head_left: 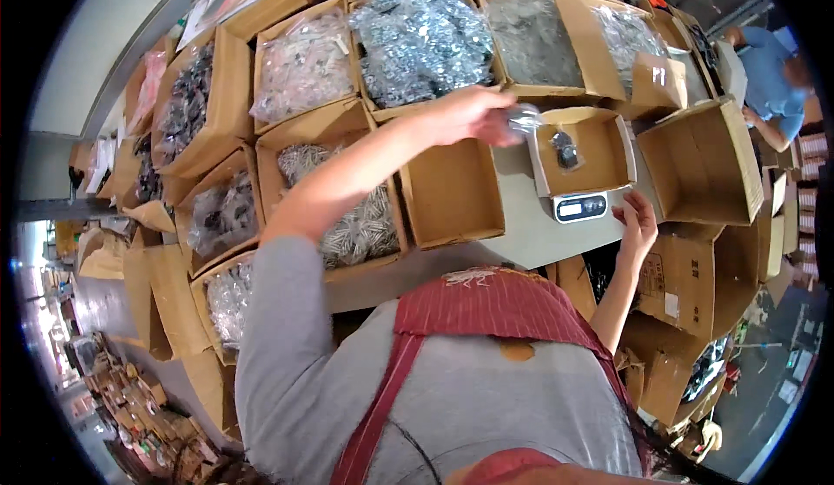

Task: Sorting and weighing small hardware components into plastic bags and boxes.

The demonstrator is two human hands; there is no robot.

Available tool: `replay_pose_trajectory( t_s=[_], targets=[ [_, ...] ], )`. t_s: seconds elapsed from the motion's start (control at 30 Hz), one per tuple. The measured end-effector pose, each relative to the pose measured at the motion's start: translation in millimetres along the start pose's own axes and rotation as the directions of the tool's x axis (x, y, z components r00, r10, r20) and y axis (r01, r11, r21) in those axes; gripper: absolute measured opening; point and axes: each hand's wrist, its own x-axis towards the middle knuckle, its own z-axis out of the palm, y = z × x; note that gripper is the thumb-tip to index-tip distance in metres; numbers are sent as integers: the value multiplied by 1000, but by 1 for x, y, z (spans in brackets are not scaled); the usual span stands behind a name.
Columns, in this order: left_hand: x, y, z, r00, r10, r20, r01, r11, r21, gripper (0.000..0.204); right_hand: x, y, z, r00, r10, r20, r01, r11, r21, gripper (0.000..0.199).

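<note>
My left arm stretches across the boxes, and my left hand [480,115] is closed on a small clear plastic bag [524,120], blurred, whose contents I cannot make out. The bag is at the left edge of a shallow cardboard box [599,178]. Inside that box lies one clear bag with a dark part [565,150]. The box sits on a white digital scale [579,208] with a small display. My right hand [638,224] hovers just right of the scale, fingers loosely curled and apart, with nothing visible in them.
Open boxes of bagged parts surround the table, including silvery bags [421,42] and loose metal pieces [360,229]. A bare-bottomed box [452,194] stands left of the scale, another box [702,164] right. A person in a blue shirt [771,81] is at the far right.
</note>
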Motion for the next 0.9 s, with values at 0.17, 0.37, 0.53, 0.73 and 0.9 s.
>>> replay_pose_trajectory(
  t_s=[0.17, 0.37, 0.53, 0.73, 0.9],
  targets=[
    [3, 32, -10, 930, 348, -120, -304, 909, 285, 23, -21, 7, -56, 993, 7, -121, -22, 992, -123, 30],
    [-58, 47, -207, 304, 871, -385, 346, 276, 897, 26, -59, 46, -117, 912, 168, -375, -190, 981, -24, 30],
    [-106, -11, -260, 235, 812, -534, 713, 229, 662, 27, -64, 63, -110, 916, 199, -349, -213, 977, -1, 26],
    [-118, -20, -302, 239, 700, -673, -195, 714, 673, 40, -28, 65, -80, 986, 115, -124, -125, 989, -75, 22],
    [-111, 8, -211, 105, 857, -505, -269, 513, 815, 26, -17, 47, -58, 992, 54, -113, -74, 980, -182, 25]
  ],
)
